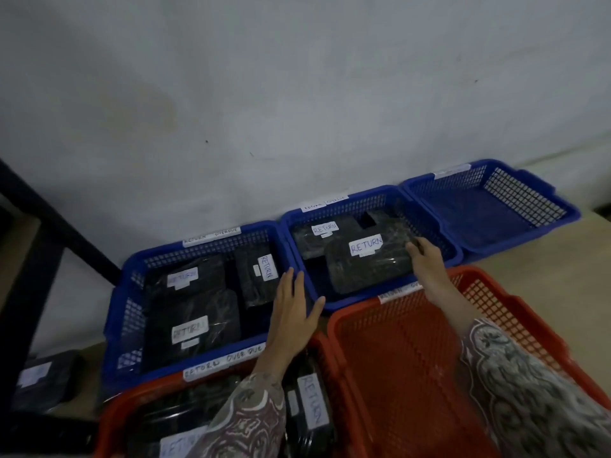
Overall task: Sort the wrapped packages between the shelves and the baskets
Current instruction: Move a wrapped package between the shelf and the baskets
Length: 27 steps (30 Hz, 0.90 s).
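Right hand (pixel 425 259) down in the middle blue basket (pixel 429 206), fingers curled over the right end of the top package (pixel 363 266), thumb side hidden, so a real grip or a mere touch: cannot tell. Package lying flat, label up (RETURN, in pen), just ahead of the fingertips a second package (pixel 317 239), partly under the first. Left hand (pixel 294 312) flat and spread, fingers straight and a little apart, hovering over or resting on the rim between the two blue baskets; contact unclear. Beyond those fingertips, three more packages in the left blue basket (pixel 132 292).

Glossy black film, so probably slick and crinkly; boxy corners suggest something stiff inside, likely light enough for one hand. Best taken by the short ends, thumb under, fingers over the top edge, clear of the paper label.
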### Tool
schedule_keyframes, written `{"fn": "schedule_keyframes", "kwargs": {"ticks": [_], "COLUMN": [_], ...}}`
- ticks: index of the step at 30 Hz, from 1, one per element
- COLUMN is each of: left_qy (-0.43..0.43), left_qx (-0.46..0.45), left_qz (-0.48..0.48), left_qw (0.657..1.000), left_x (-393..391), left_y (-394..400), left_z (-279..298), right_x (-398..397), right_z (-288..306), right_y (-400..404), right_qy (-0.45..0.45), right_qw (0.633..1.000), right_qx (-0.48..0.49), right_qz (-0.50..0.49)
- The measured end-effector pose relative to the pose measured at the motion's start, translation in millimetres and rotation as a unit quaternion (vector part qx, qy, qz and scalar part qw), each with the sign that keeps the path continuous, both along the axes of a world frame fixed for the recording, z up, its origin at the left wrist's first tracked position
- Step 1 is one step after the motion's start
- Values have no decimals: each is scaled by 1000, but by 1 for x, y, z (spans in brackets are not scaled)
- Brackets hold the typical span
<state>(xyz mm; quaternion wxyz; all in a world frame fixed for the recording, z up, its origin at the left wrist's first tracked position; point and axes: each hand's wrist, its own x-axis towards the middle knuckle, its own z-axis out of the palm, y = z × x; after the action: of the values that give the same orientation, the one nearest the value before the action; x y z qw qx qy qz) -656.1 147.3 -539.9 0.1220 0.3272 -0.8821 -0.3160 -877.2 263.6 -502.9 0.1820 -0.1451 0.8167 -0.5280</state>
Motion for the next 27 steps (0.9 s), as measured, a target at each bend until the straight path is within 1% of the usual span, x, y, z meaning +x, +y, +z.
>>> {"fn": "schedule_keyframes", "kwargs": {"ticks": [3,5,9,12,15,20,27], "left_qy": [-25,-41,-85,-92,-94,-91,-84], "left_qx": [-29,-46,-86,-90,-86,-81,-71], "left_qz": [-6,-4,-3,-1,0,2,2], "left_qw": [999,998,993,992,992,993,994], "left_x": [-15,-23,-28,-28,-28,-29,-28], "left_y": [-3,-4,-4,-4,-4,-4,-4], "left_z": [-8,-12,-18,-20,-21,-18,-17], "right_x": [-23,-35,-45,-48,-48,-49,-49], "right_z": [-12,-18,-24,-28,-26,-32,-37], "right_y": [-9,-14,-21,-30,-38,-42,-43], "right_qy": [3,-9,-53,-93,-100,-117,-81], "right_qw": [996,984,951,916,903,897,893], "right_qx": [50,94,176,247,287,303,331], "right_qz": [78,151,248,303,305,300,296]}}
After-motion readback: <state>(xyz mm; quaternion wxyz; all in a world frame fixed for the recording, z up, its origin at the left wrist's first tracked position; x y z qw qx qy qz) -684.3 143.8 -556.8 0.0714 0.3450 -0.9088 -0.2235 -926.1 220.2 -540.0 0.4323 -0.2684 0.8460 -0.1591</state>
